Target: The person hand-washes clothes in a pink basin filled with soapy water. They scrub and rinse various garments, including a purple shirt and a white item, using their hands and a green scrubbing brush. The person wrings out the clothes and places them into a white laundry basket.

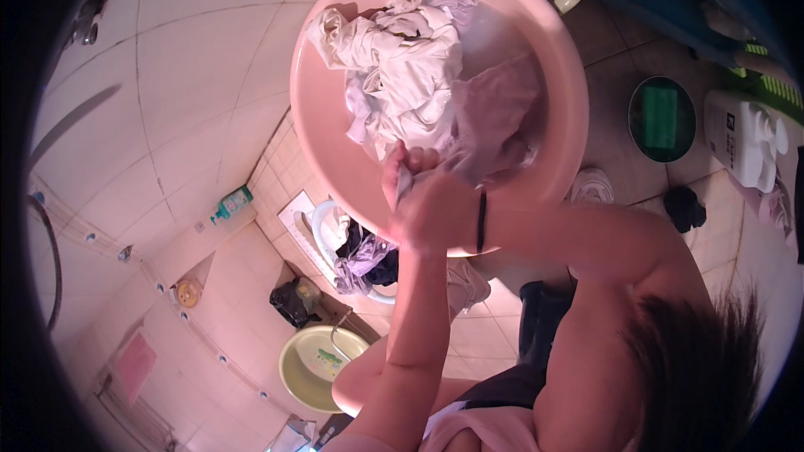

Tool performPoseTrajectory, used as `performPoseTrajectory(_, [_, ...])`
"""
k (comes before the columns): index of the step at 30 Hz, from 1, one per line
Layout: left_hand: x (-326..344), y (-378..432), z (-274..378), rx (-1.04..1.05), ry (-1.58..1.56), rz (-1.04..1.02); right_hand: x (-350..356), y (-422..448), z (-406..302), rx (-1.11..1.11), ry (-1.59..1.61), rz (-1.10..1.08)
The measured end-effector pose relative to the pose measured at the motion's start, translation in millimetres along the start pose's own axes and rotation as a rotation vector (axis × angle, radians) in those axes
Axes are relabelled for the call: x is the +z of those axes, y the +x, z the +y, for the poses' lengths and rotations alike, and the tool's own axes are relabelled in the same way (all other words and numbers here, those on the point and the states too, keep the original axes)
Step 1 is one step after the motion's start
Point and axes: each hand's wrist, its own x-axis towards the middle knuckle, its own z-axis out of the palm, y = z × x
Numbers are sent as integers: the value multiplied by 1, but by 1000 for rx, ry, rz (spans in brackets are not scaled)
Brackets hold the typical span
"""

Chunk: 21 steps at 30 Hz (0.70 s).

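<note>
Before me is a large pink plastic basin (568, 94) holding wet laundry and cloudy water. My left hand (407, 166) is a fist over its near side, closed on a bit of pale cloth. Crossing over it, my right hand (440, 208) is blurred, with a black band (482, 223) at the wrist. Both hands seem to grip the same mauve garment (493, 110), which trails from them into the water at the right. Crumpled white clothes (411, 66) heap up just beyond the hands. My right hand hides part of the left.
Under the basin's near rim sits a light-blue tub (323, 226) with dark and purple clothes (364, 260). A yellow-green basin (292, 383) lies lower left, near a black bag (294, 302). To the right are a round glass scale (662, 119), white jugs (741, 138) and a dark cloth (684, 208).
</note>
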Motion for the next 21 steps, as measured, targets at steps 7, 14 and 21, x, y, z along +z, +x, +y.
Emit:
performPoseTrajectory(7, [-13, -12, -8, 13, -62, 304, 1, 2, 11, -47, -143, -17])
performPoseTrajectory(14, [44, -3, -43, -2, 294, 666, -4, 22, 60, 352, -66, -99])
performPoseTrajectory(21, [-1, -11, 7, -78, 882, 496, -46, -3, 50, -107, -442, -536])
